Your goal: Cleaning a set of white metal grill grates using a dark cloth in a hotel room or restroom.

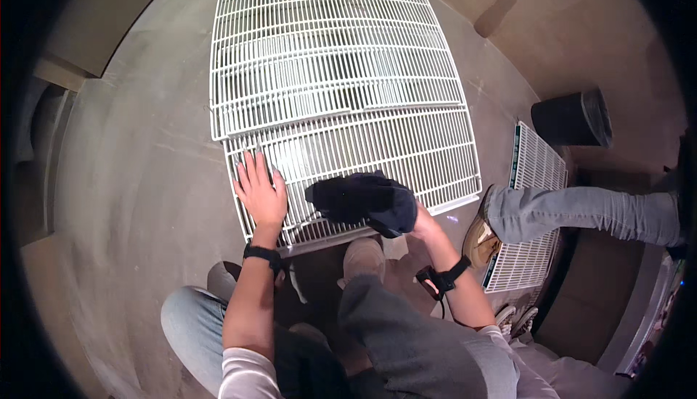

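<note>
Before me white wire shelves lie overlapping on the floor. A lower wire shelf shows its near half beyond the edge of the one above. My left hand rests palm down on the lower shelf's left side, fingers spread, with nothing in it. At the near edge, my right hand grips a dark cloth bunched against the wires. The cloth hides most of that hand's fingers and part of the shelf. Both wrists wear black straps.
Another person's leg in grey jeans and tan shoe reach in from the right. Behind that leg lies another white wire rack. A dark bin stands by the wall. My own shoe is close to the shelf's near edge.
</note>
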`<action>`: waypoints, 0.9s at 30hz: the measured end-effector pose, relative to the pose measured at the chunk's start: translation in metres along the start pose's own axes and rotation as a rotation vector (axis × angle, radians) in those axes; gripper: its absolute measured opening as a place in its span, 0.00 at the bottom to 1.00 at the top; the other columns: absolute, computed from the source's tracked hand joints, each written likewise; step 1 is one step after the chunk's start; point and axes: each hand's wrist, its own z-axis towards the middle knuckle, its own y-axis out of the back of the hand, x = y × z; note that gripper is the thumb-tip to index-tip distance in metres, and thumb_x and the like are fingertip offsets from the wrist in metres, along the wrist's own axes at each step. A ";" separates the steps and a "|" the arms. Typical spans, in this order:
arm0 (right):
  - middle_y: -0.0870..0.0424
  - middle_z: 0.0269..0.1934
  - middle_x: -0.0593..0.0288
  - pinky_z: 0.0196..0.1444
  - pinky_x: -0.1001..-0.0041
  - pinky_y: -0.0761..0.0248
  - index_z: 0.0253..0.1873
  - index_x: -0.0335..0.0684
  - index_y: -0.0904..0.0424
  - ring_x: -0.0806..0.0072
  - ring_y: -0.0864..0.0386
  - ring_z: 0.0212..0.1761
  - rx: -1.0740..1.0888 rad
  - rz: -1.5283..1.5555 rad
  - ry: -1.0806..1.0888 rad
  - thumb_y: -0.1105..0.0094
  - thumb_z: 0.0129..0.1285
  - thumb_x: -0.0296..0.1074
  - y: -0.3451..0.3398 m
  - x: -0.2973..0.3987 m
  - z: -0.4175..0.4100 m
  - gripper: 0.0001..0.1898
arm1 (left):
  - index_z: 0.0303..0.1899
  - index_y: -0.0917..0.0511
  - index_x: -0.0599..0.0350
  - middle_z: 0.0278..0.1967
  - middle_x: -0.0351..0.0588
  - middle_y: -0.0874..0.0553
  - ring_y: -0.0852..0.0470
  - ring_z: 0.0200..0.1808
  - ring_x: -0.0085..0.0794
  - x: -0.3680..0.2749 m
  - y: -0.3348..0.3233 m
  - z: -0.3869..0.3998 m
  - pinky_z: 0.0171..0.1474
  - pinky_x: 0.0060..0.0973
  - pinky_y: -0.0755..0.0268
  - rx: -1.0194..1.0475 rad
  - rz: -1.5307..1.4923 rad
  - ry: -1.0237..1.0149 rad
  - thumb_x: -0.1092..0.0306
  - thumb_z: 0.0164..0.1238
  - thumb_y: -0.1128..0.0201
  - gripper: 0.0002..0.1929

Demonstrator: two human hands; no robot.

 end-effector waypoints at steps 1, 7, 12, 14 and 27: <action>0.28 0.54 0.57 0.55 0.76 0.33 0.60 0.31 0.37 0.75 0.27 0.51 -0.017 0.032 0.047 0.50 0.63 0.32 0.004 0.004 -0.001 0.22 | 0.62 0.39 0.54 0.64 0.51 0.39 0.44 0.65 0.47 -0.002 0.002 0.000 0.64 0.48 0.59 -0.055 -0.057 0.018 0.59 0.60 0.49 0.27; 0.30 0.57 0.56 0.59 0.76 0.38 0.62 0.29 0.41 0.74 0.30 0.55 -0.086 -0.272 0.226 0.42 0.56 0.25 0.005 0.061 -0.012 0.29 | 0.52 0.32 0.56 0.52 0.53 0.32 0.36 0.55 0.46 -0.044 0.035 0.049 0.57 0.42 0.47 -0.149 -0.254 -0.246 0.63 0.50 0.36 0.25; 0.28 0.55 0.57 0.56 0.75 0.36 0.58 0.28 0.34 0.74 0.30 0.53 -0.219 -0.606 0.369 0.49 0.63 0.32 0.031 0.082 -0.016 0.20 | 0.44 0.28 0.56 0.43 0.47 0.26 0.30 0.49 0.39 -0.072 0.040 0.116 0.51 0.40 0.40 0.350 0.057 -0.240 0.49 0.44 0.32 0.28; 0.29 0.55 0.55 0.57 0.72 0.36 0.58 0.30 0.35 0.72 0.30 0.54 -0.216 -0.439 0.344 0.51 0.64 0.33 0.029 0.077 -0.013 0.20 | 0.41 0.23 0.54 0.45 0.46 0.24 0.28 0.50 0.37 -0.065 0.043 0.131 0.50 0.40 0.38 0.436 0.234 -0.375 0.43 0.47 0.36 0.26; 0.34 0.59 0.49 0.60 0.61 0.36 0.63 0.33 0.43 0.59 0.32 0.59 0.111 0.433 0.300 0.62 0.67 0.46 0.088 0.044 -0.040 0.26 | 0.29 0.22 0.54 0.30 0.50 0.18 0.20 0.37 0.41 -0.043 0.061 0.151 0.49 0.44 0.36 0.803 0.284 -0.421 0.39 0.64 0.58 0.27</action>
